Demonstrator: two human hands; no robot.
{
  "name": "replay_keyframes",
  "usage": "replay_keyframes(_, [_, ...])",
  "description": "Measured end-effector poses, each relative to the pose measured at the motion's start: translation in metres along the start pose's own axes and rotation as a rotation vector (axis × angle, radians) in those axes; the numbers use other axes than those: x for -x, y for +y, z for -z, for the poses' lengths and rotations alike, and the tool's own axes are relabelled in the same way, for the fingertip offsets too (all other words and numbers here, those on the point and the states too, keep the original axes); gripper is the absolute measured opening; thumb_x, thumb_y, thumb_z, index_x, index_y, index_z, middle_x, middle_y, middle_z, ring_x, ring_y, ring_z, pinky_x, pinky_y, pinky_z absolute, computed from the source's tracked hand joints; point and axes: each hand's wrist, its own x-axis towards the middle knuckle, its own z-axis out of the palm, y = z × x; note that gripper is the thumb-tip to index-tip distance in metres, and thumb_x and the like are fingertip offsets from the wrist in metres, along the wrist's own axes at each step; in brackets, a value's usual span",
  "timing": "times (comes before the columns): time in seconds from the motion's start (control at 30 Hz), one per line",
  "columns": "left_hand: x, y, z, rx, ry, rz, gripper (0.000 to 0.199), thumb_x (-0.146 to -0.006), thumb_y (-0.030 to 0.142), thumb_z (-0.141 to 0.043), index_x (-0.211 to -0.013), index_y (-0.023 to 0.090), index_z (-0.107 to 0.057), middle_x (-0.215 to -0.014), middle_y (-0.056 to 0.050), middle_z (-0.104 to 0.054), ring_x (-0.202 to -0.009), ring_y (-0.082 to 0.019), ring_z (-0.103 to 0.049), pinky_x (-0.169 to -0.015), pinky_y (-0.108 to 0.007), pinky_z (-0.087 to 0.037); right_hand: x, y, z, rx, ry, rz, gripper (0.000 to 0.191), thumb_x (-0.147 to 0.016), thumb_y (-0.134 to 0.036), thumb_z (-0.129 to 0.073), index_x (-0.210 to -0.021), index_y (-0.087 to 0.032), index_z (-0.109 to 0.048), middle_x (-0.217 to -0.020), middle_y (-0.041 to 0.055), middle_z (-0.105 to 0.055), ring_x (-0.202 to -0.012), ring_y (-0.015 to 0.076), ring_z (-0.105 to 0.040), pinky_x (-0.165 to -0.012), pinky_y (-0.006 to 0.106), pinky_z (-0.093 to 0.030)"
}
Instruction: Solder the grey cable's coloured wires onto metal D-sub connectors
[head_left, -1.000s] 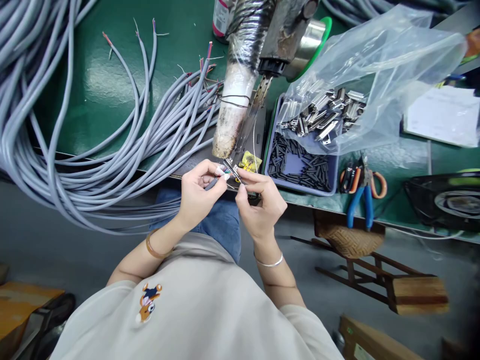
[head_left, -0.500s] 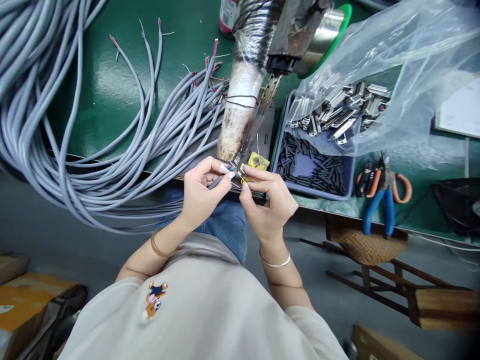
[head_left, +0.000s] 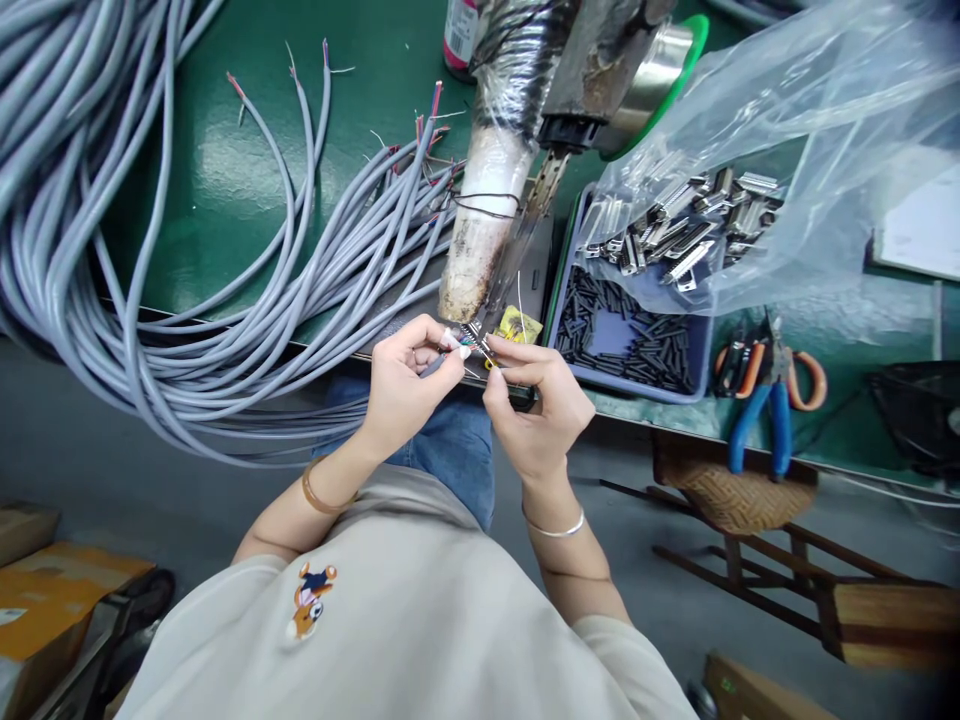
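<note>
My left hand [head_left: 405, 385] pinches the stripped end of a grey cable [head_left: 433, 366], its thin coloured wires spread beside the fingertips. My right hand [head_left: 541, 400] is closed at the lower end of a small metal multi-pin connector [head_left: 474, 334], thumb and forefinger together. Connector and wires meet between the two hands; whether they touch I cannot tell. Just above hangs the long metal shaft of a soldering iron [head_left: 541, 195], pointing down at the connector. Beside it comes down a plastic-wrapped tube [head_left: 480, 215] with a browned mouth. A yellow piece [head_left: 520, 325] lies behind my right fingers.
Many grey cables [head_left: 322, 270] fill the left side. To the right, a blue tray [head_left: 701, 385] holds short black sleeves [head_left: 645, 355] and a clear bag [head_left: 780, 130] of metal connectors. Blue-handled pliers [head_left: 772, 400] and orange-handled cutters [head_left: 806, 380] hang over the table edge. A solder spool [head_left: 652, 80] stands behind.
My right fingertips have shifted slightly right and down, and more of the connector shows between the hands. My left hand keeps its grip on the cable. The whole view has shifted slightly.
</note>
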Motion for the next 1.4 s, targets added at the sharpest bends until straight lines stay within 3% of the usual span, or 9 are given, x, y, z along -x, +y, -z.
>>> replay_keyframes(0.2, [-0.001, 0.004, -0.001, -0.002, -0.011, -0.039, 0.020, -0.074, 0.018, -0.079, -0.073, 0.017, -0.059, -0.068, 0.005, -0.060, -0.047, -0.001, -0.047, -0.044, -0.014, -0.035, -0.001, -0.001, 0.000, -0.018, 0.022, 0.013, 0.017, -0.088, -0.010, -0.068, -0.087, -0.024, -0.058, -0.108, 0.0052, -0.080, -0.093, 0.0183, -0.078, -0.077, 0.032, -0.066])
replay_keyframes(0.43, [-0.001, 0.004, 0.004, -0.026, -0.016, 0.058, 0.018, -0.069, 0.015, -0.075, -0.069, 0.016, -0.056, -0.067, 0.006, -0.058, -0.046, 0.000, -0.045, -0.043, -0.013, -0.034, -0.001, -0.002, 0.003, 0.076, -0.040, 0.106, 0.023, -0.085, -0.006, -0.069, -0.084, -0.024, -0.056, -0.104, 0.0060, -0.081, -0.089, 0.0167, -0.079, -0.073, 0.027, -0.064])
replay_keyframes(0.63, [0.002, 0.004, 0.004, -0.019, -0.014, 0.060, 0.019, -0.070, 0.018, -0.077, -0.071, 0.015, -0.058, -0.068, 0.004, -0.059, -0.047, -0.002, -0.047, -0.043, -0.015, -0.034, 0.001, -0.001, 0.002, -0.026, -0.008, 0.010, 0.020, -0.087, -0.005, -0.069, -0.087, -0.023, -0.060, -0.103, 0.0051, -0.081, -0.092, 0.0170, -0.078, -0.079, 0.030, -0.064])
replay_keyframes(1.2, [0.002, 0.001, 0.002, -0.157, 0.036, -0.116, 0.013, -0.078, 0.013, -0.073, -0.075, 0.017, -0.060, -0.068, 0.005, -0.058, -0.049, -0.002, -0.045, -0.049, -0.016, -0.035, -0.011, -0.004, 0.001, 0.048, 0.001, 0.044, 0.018, -0.086, -0.008, -0.074, -0.089, -0.024, -0.064, -0.105, 0.0030, -0.081, -0.093, 0.0184, -0.078, -0.082, 0.033, -0.065])
replay_keyframes(1.4, [0.005, -0.002, 0.004, -0.119, 0.011, 0.020, 0.019, -0.074, 0.017, -0.078, -0.072, 0.016, -0.059, -0.070, 0.004, -0.060, -0.051, -0.002, -0.044, -0.048, -0.015, -0.034, -0.002, -0.001, 0.005, 0.121, -0.063, 0.160, 0.020, -0.087, -0.006, -0.071, -0.091, -0.023, -0.060, -0.107, 0.0076, -0.081, -0.091, 0.0166, -0.080, -0.076, 0.026, -0.065])
